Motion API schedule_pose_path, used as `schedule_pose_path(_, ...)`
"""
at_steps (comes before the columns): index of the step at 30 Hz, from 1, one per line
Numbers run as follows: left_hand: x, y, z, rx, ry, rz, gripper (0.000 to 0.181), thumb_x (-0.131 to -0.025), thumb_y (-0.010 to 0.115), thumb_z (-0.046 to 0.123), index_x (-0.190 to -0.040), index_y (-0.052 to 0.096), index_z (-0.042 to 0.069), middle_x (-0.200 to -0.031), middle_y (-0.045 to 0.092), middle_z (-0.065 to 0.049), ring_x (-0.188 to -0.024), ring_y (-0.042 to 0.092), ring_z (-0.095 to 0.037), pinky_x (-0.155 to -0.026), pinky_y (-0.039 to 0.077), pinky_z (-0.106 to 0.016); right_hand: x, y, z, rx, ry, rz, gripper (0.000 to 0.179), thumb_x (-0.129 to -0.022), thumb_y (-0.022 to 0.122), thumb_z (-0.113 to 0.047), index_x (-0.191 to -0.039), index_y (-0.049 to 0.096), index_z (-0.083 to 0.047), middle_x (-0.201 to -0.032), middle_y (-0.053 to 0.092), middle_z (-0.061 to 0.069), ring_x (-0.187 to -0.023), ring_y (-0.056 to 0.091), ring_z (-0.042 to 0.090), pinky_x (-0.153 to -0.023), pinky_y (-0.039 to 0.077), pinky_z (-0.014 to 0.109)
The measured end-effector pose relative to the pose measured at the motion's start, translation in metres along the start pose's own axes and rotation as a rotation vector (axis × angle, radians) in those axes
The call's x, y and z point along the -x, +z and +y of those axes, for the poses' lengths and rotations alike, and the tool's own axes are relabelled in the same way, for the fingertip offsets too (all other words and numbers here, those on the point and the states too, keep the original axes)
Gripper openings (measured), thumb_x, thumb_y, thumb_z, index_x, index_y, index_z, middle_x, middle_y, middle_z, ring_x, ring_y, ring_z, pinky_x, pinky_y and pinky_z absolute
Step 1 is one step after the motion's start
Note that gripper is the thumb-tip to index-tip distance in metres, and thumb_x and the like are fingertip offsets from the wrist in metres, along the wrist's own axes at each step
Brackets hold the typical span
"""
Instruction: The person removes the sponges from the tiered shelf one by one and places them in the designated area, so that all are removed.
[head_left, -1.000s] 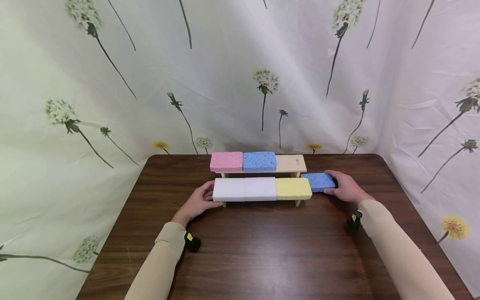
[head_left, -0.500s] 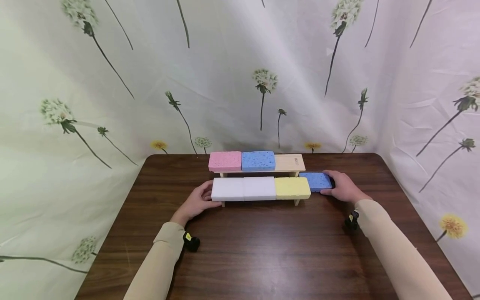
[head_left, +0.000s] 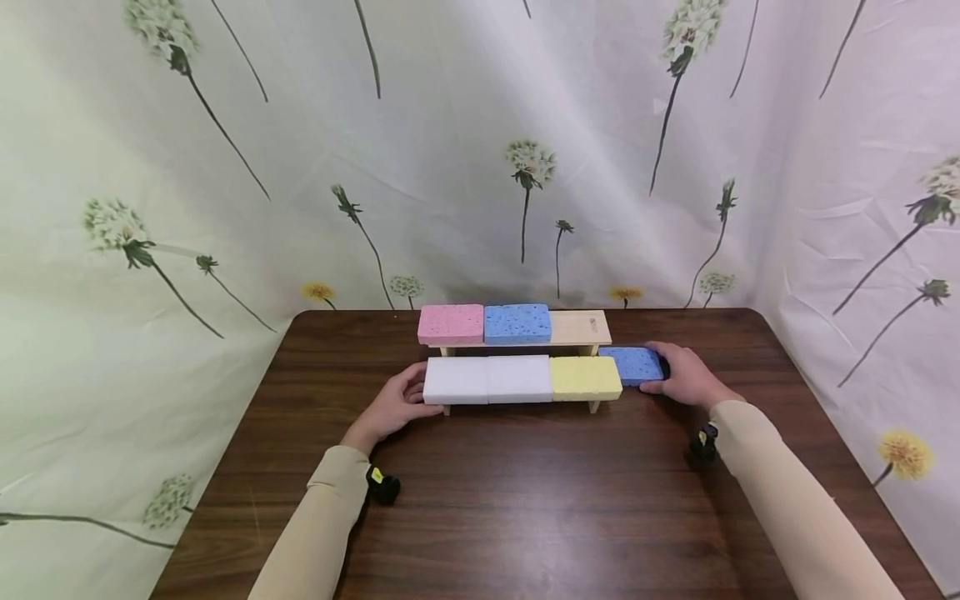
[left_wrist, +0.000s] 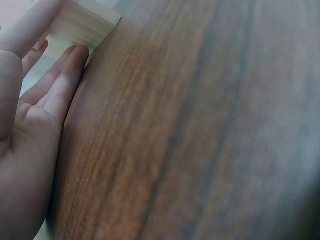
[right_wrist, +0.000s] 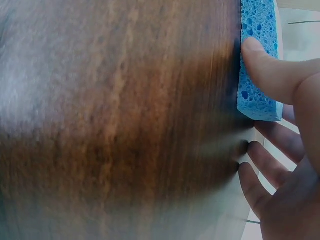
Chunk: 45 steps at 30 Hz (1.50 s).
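Right of centre in the head view, the right hand (head_left: 688, 375) pinches the low blue sponge's (head_left: 628, 366) right end, long axis left-right; the farther left hand (head_left: 392, 404), fingers loosely extended, touches the front rack (left_wrist: 87, 22)

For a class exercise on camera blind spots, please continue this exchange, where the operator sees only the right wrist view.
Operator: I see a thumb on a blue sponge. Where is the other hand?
Observer: In the head view, the left hand is at the left end of the front wooden stand.
Operator: What sits on that stand at the end nearest the held blue sponge?
Observer: A yellow sponge.
Operator: And what stands behind it all?
Observer: A rear wooden stand, bearing a pink sponge at its left end with a second blue sponge beside it.
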<state>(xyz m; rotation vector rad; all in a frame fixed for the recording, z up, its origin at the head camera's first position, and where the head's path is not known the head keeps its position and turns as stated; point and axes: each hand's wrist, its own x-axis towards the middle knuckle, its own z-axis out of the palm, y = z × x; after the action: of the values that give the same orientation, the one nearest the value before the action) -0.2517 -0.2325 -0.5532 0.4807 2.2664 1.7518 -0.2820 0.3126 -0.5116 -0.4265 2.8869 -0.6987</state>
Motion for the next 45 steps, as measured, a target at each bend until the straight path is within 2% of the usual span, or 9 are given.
schedule_pose_path(9, 0.000, 0.000, -0.002, -0.003, -0.011, -0.001, 0.084, -0.087, 0.088, 0.010, -0.157, 0.042, 0.005, -0.153, 0.050, -0.020, -0.135, 0.056, -0.038, -0.104, 0.054, -0.029, 0.003, -0.004, -0.001, -0.039, 0.012, -0.022, 0.089, -0.090, 0.086, -0.031, -0.156, 0.040, 0.005, -0.153, 0.045, 0.034, -0.138, 0.046, 0.049, -0.114, 0.037, 0.068)
schedule_pose_path(17, -0.001, 0.000, -0.003, -0.013, -0.008, 0.004, 0.083, -0.087, 0.087, 0.009, -0.157, 0.042, 0.005, -0.151, 0.051, -0.021, -0.134, 0.057, -0.037, -0.105, 0.053, -0.030, 0.006, -0.012, -0.002, -0.069, 0.014, 0.024, 0.094, -0.090, 0.084, -0.043, -0.158, 0.038, 0.003, -0.159, 0.041, 0.031, -0.144, 0.040, 0.050, -0.116, 0.034, 0.068)
schedule_pose_path(23, -0.001, 0.000, -0.003, -0.013, -0.014, 0.008, 0.083, -0.088, 0.087, 0.008, -0.157, 0.041, 0.005, -0.152, 0.051, -0.021, -0.135, 0.056, -0.038, -0.105, 0.053, -0.030, 0.005, -0.022, -0.012, -0.122, 0.014, 0.049, 0.098, -0.091, 0.082, -0.049, -0.162, 0.034, -0.002, -0.165, 0.035, 0.027, -0.150, 0.032, 0.050, -0.118, 0.031, 0.069)
schedule_pose_path(28, 0.000, 0.001, -0.001, -0.009, -0.020, 0.011, 0.083, -0.088, 0.086, 0.006, -0.157, 0.042, 0.005, -0.151, 0.051, -0.021, -0.135, 0.056, -0.038, -0.105, 0.054, -0.031, -0.002, -0.027, -0.028, -0.125, -0.065, 0.078, 0.097, -0.092, 0.078, -0.056, -0.162, 0.036, -0.005, -0.164, 0.038, 0.022, -0.150, 0.034, 0.046, -0.116, 0.034, 0.068)
schedule_pose_path(34, 0.002, 0.001, 0.000, -0.010, -0.025, 0.003, 0.083, -0.088, 0.086, 0.007, -0.158, 0.040, 0.004, -0.152, 0.050, -0.022, -0.136, 0.056, -0.038, -0.106, 0.053, -0.032, -0.011, -0.032, -0.060, -0.143, -0.141, 0.096, 0.090, -0.094, 0.078, -0.051, -0.162, 0.037, -0.009, -0.164, 0.039, 0.019, -0.150, 0.035, 0.045, -0.115, 0.035, 0.067)
schedule_pose_path(39, 0.002, 0.001, 0.001, -0.007, -0.026, 0.006, 0.083, -0.088, 0.086, 0.006, -0.158, 0.040, 0.004, -0.151, 0.051, -0.022, -0.135, 0.057, -0.038, -0.106, 0.053, -0.031, -0.020, -0.032, -0.085, -0.123, -0.193, 0.112, 0.092, -0.091, 0.081, -0.051, -0.161, 0.039, -0.007, -0.161, 0.042, 0.020, -0.148, 0.038, 0.043, -0.116, 0.036, 0.065)
schedule_pose_path(45, 0.001, 0.001, 0.001, -0.011, -0.032, 0.004, 0.082, -0.088, 0.085, 0.004, -0.158, 0.041, 0.005, -0.149, 0.052, -0.022, -0.134, 0.057, -0.037, -0.105, 0.054, -0.030, -0.029, -0.029, -0.107, -0.123, -0.243, 0.126, 0.092, -0.089, 0.085, -0.047, -0.159, 0.042, -0.005, -0.160, 0.046, 0.017, -0.148, 0.041, 0.039, -0.118, 0.037, 0.060)
